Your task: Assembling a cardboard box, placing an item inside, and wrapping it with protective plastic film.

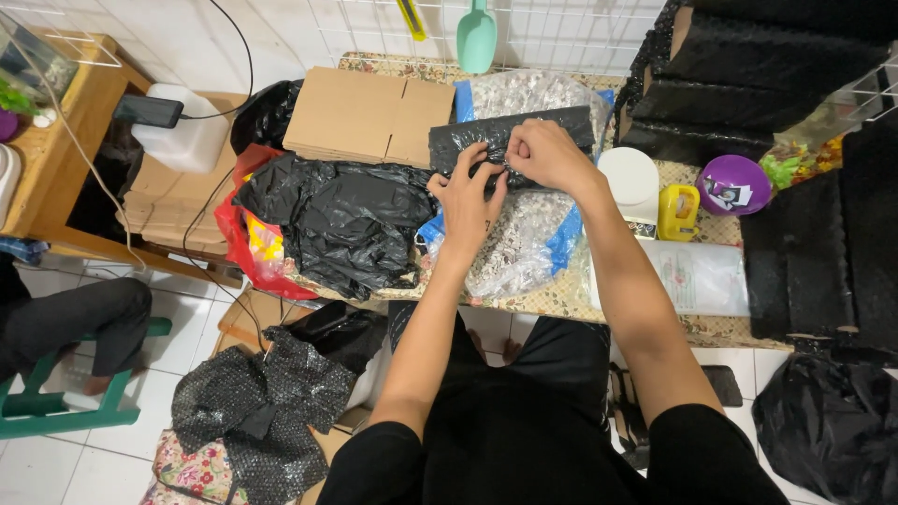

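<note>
Patterned cloth covers the table (561, 297), crowded with flat cardboard (369, 114) and black bags (341, 220). Both the left hand (465, 201) and right hand (545, 155) pinch a black bubble-wrapped parcel (510, 136), which lies atop a clear sack (524, 238).

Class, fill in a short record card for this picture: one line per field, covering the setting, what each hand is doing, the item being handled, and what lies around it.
Setting: table with patterned cloth, seen from above
Left hand: grips the black bubble-wrap parcel at its near edge
Right hand: presses on the same parcel
Under parcel: clear bag of pale filler
Left of hands: crumpled black plastic bag, flat cardboard
Right of hands: white lid, yellow tape dispenser, purple ball
</note>
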